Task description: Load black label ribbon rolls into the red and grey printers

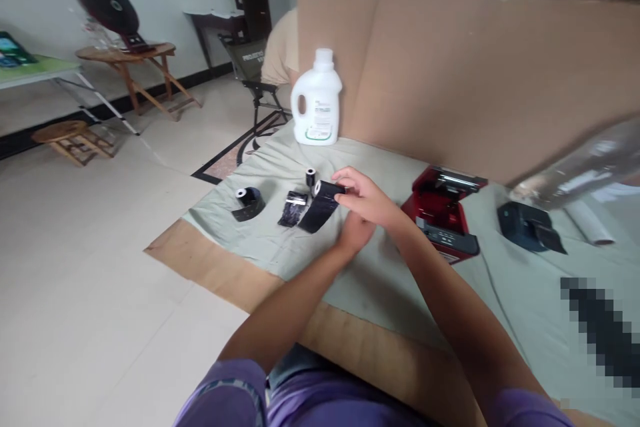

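Trailing a loose strip (314, 215) over the cloth (273, 247), the black roll (326, 188) is pinched in the right hand (367, 199); the left hand (357, 232) has its grip hidden. Unwinding looks only partial, with other rolls (244, 196) nearby and the red machine (440, 208) standing open.

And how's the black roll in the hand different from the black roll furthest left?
The held black, white-cored roll is in the right hand; the leftmost black, white-cored roll rests on pale green cloth. The held roll's strip slopes down fairly straight; the leftmost roll's strip curls. Both trail black strips.
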Motion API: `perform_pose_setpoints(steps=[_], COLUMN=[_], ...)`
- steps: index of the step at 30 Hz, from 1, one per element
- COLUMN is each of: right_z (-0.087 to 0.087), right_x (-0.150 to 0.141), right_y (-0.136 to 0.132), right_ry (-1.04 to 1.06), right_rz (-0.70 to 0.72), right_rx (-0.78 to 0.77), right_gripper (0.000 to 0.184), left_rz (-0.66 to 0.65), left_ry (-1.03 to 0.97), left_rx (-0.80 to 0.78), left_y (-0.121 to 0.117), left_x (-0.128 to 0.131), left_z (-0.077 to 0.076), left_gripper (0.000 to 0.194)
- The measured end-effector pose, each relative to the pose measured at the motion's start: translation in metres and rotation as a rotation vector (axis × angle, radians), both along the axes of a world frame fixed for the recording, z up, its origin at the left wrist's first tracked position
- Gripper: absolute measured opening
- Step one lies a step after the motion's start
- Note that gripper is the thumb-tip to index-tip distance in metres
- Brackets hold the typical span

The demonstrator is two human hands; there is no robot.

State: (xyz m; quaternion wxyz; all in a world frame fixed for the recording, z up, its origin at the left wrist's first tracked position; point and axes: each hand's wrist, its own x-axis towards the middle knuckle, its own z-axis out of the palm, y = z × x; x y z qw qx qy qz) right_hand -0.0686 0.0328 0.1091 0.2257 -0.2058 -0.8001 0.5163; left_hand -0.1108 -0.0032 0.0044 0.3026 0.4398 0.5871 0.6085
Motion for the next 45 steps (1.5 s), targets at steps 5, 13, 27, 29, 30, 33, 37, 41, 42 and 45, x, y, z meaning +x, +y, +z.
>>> perform_pose_setpoints(steps=[5, 13, 27, 29, 30, 33, 37, 41, 42, 45], right_z=[0.029, 0.028, 0.046, 0.043, 0.041, 0.030, 0.014, 0.001, -0.002, -0.006], right_x=[0.129, 0.238, 0.233, 0.234, 0.233, 0.227, 0.217, 0.205, 0.202, 0.190], right_y=[0.012, 0.066, 0.041, 0.041, 0.042, 0.045, 0.052, 0.057, 0.056, 0.054], right_ry=[0.065, -0.346, -0.006, -0.185, -0.294, -0.561, -0.719, -0.763, -0.780, -0.860], right_rz=[-0.158, -0.419, -0.234, -0.290, -0.311, -0.364, -0.441, -0.433, -0.422, -0.437], right_rx=[-0.141, 0.285, -0.112, -0.008, 0.064, 0.256, 0.326, 0.375, 0.395, 0.431], right_gripper=[0.031, 0.027, 0.029, 0.023, 0.022, 0.026, 0.032, 0.035, 0.036, 0.039], left_rz=[-0.099, -0.332, -0.152, -0.197, -0.229, -0.298, -0.339, -0.373, -0.380, -0.379], left_ry=[0.159, 0.371, 0.392, 0.197, 0.092, -0.106, -0.022, -0.017, -0.029, -0.044], left_rx=[0.058, 0.237, 0.167, 0.038, -0.015, -0.083, -0.086, -0.107, -0.110, -0.112], left_y=[-0.004, -0.012, -0.021, -0.034, -0.039, -0.051, -0.053, -0.051, -0.051, -0.051], left_x=[0.006, 0.043, 0.078, 0.085, 0.090, 0.107, 0.120, 0.120, 0.120, 0.119], left_z=[-0.007, 0.002, 0.078, 0.081, 0.078, 0.061, 0.033, 0.023, 0.023, 0.022], left_gripper=[0.008, 0.068, 0.022, 0.023, 0.017, 0.041, 0.037, 0.032, 0.033, 0.035])
